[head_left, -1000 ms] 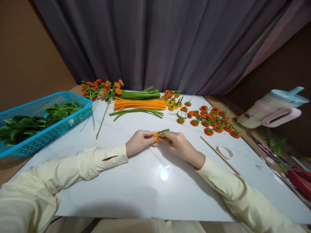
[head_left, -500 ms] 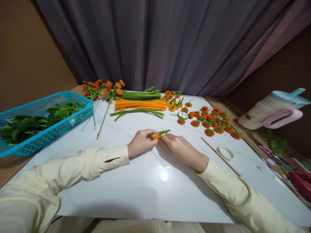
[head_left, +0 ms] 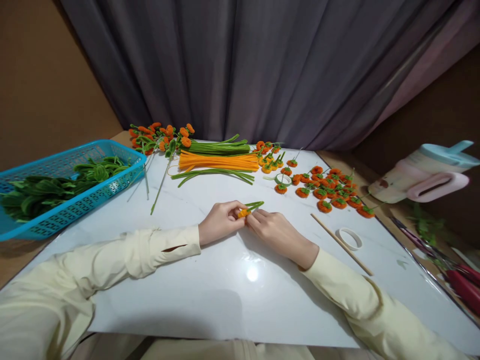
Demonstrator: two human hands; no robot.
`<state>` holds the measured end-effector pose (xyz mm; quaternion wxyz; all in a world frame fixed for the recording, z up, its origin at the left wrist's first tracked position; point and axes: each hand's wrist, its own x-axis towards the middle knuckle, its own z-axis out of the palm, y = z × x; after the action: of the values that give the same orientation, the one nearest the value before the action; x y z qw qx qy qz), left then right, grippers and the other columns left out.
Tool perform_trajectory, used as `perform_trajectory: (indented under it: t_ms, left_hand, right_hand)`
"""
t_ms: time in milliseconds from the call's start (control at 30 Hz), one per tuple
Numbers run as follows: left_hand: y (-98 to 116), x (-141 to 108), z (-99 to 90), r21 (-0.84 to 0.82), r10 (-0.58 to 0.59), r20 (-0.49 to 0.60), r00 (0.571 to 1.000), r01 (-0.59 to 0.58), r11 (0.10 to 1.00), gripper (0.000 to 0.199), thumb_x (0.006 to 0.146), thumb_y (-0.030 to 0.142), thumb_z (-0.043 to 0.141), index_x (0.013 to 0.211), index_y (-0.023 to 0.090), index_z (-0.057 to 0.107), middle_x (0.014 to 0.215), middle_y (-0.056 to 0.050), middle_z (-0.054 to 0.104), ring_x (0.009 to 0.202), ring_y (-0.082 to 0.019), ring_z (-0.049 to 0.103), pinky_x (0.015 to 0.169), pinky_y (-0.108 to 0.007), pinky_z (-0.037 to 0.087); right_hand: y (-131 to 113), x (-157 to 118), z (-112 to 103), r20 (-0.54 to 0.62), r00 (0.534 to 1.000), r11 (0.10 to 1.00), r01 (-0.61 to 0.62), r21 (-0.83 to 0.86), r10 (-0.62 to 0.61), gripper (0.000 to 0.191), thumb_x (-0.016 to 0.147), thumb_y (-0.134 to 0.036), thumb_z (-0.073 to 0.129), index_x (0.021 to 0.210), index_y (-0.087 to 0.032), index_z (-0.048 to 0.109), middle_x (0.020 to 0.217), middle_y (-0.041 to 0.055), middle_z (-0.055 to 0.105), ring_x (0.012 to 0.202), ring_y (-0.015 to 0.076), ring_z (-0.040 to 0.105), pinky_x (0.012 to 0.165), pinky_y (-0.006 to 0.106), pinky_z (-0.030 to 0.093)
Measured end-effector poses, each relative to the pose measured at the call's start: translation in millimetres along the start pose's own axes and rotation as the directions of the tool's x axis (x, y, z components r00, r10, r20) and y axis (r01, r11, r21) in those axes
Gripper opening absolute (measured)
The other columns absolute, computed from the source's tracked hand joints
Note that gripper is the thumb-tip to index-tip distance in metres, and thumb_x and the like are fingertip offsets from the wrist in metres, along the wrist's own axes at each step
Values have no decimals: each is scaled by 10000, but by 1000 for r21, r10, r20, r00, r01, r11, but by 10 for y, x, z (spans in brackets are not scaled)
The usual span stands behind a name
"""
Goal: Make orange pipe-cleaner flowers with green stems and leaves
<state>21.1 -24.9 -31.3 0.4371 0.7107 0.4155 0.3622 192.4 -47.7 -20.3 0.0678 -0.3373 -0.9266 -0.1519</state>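
My left hand (head_left: 222, 220) pinches a small yellow-orange pipe-cleaner flower (head_left: 243, 213) between thumb and fingers, above the middle of the white table. Two green pipe-cleaner ends (head_left: 256, 204) stick out of it to the right. Against its right side, my right hand (head_left: 275, 231) has its fingertips closed on the same piece; what exactly they grip is partly hidden. Beyond my hands lie a bundle of orange pipe cleaners (head_left: 217, 161), a few loose green pipe cleaners (head_left: 213, 174) and a thicker green bundle (head_left: 219, 147).
At left stands a blue basket (head_left: 90, 196) of green leaves. Finished orange pieces (head_left: 324, 206) spread at right, near a wooden stick (head_left: 341, 244) and a white tape roll (head_left: 349, 239). A tumbler (head_left: 397, 175) and red-handled pliers (head_left: 463, 290) sit along the right edge.
The orange piece has turned slightly in my fingers, and its two green ends now show spread apart. My right fingers have shifted a little lower on it.
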Motion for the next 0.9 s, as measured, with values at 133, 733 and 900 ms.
perform_trajectory:
  t_ms: [133, 733, 900]
  left_hand:
    - [-50, 26, 12, -91, -52, -10, 999, 51, 994, 252, 651, 156, 568, 895, 102, 601, 656, 15, 543, 585, -98, 545, 599, -194, 442]
    - [-78, 69, -12, -165, -98, -39, 994, 90, 982, 221, 650, 144, 579, 868, 105, 576, 649, 22, 545, 581, -120, 591, 592, -232, 478]
    - [-73, 73, -15, -209, -119, -17, 993, 113, 971, 211, 641, 119, 574, 851, 111, 563, 634, 34, 537, 556, -106, 579, 578, -223, 479]
  right_hand:
    - [13, 3, 46, -23, 992, 985, -120, 121, 124, 129, 909, -168, 407, 822, -148, 500, 734, 37, 589, 630, 141, 524, 521, 252, 307]
    - [2, -6, 178, -108, 969, 952, -190, 240, 221, 144, 926, -236, 364, 860, -163, 470, 768, 24, 606, 657, 147, 567, 548, 257, 359]
    - [20, -22, 206, -138, 975, 963, -138, 229, 173, 160, 941, -219, 327, 870, -164, 459, 772, 30, 599, 667, 144, 558, 554, 253, 365]
